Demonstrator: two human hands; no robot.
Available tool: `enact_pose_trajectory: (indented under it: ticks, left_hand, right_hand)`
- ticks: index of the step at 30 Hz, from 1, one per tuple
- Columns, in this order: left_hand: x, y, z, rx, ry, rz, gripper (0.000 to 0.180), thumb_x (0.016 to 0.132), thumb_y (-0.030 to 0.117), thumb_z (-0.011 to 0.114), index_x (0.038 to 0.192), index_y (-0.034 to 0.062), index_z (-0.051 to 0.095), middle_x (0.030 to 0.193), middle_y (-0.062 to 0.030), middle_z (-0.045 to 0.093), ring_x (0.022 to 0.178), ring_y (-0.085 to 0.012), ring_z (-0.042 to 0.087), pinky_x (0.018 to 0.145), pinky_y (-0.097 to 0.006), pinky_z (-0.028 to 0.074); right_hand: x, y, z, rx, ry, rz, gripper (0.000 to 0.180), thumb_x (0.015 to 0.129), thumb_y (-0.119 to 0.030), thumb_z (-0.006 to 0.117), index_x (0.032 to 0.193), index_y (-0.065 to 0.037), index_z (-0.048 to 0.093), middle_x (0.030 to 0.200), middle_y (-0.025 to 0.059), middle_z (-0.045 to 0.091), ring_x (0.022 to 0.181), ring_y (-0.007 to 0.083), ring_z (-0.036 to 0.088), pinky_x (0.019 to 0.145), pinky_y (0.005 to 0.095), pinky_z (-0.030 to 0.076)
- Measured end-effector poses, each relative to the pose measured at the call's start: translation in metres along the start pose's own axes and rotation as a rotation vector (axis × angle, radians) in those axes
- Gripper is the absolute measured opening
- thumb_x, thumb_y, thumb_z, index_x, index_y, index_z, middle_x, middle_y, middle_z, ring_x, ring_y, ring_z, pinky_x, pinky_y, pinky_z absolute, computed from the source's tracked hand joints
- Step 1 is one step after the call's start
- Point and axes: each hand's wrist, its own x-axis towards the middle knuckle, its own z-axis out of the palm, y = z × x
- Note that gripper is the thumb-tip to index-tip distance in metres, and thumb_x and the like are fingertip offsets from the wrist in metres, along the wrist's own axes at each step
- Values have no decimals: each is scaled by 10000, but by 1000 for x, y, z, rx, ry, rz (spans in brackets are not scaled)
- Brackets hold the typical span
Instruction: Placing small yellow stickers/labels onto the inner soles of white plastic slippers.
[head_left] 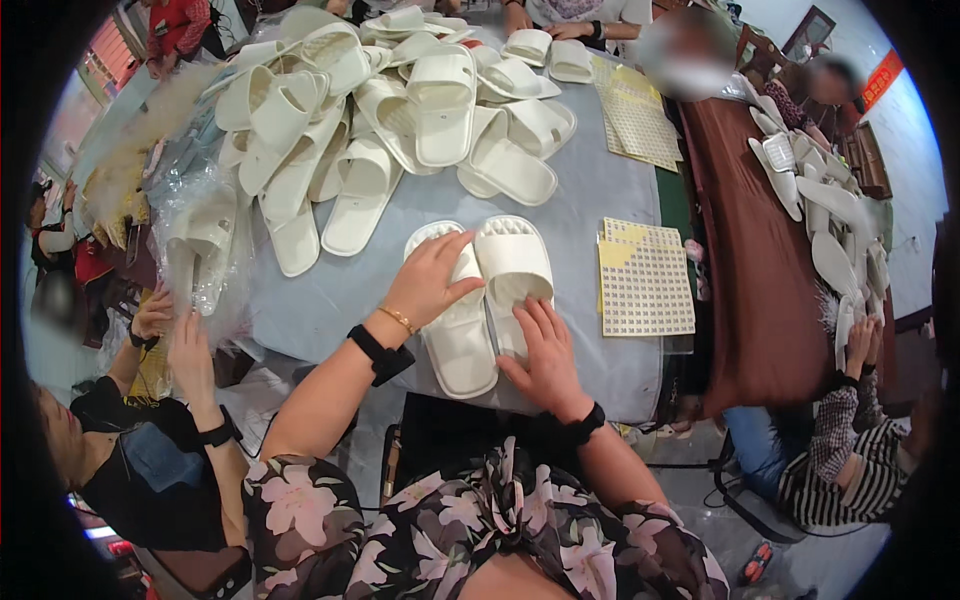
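Two cream-white slippers lie side by side in front of me on the grey-covered table, toes pointing away. My left hand (428, 283) rests over the strap of the left slipper (460, 355), fingers stretched out and thumb reaching toward the gap between the pair. Against the right slipper (516, 262) lies my right hand (545, 352), fingers apart just below its strap and partly covering its heel end. Neither hand is wrapped round a slipper. Right of the pair, a yellow-and-white sheet of small printed stickers (648, 285) lies flat.
A large heap of white slippers (440, 110) fills the table's far side. More sticker sheets (636, 115) lie at the far right. At left, a co-worker's hands (188, 350) are by slippers in clear plastic (205, 240). Beyond, a brown-covered table (755, 260) holds more slippers.
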Motion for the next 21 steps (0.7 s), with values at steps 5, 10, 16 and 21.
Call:
enact_pose_trajectory:
  ticks: [5, 10, 16, 21]
  left_hand:
    - [6, 15, 6, 44, 42, 88, 647, 834, 396, 708, 1338, 43, 507, 1280, -185, 568, 1200, -351, 524, 1022, -479, 409]
    - [-25, 62, 6, 201, 131, 231, 524, 837, 265, 692, 1293, 50, 552, 1309, -139, 546, 1250, -354, 484, 1055, -451, 374]
    - [-52, 81, 35, 65, -112, 90, 499, 821, 300, 688, 1222, 25, 575, 1308, -168, 536, 1261, -320, 472, 1059, -451, 366]
    - [-55, 82, 42, 74, -106, 77, 539, 817, 340, 684, 1234, 19, 567, 1328, -169, 523, 1270, -323, 464, 1098, -447, 332]
  right_hand:
    - [23, 17, -11, 117, -59, -83, 597, 794, -191, 705, 1331, -35, 496, 1428, 195, 433, 1349, 373, 372, 1109, 515, 299]
    - [19, 32, -24, 237, 88, 5, 445, 799, -54, 689, 1229, -20, 580, 1279, 174, 550, 1200, 367, 501, 1006, 406, 430]
    - [17, 15, -19, 82, 102, -14, 285, 782, -43, 676, 1065, -25, 651, 1072, 131, 610, 1015, 331, 557, 891, 420, 463]
    - [20, 11, -12, -12, 180, -20, 247, 777, -59, 675, 1023, -40, 663, 1038, 120, 612, 961, 324, 565, 854, 416, 468]
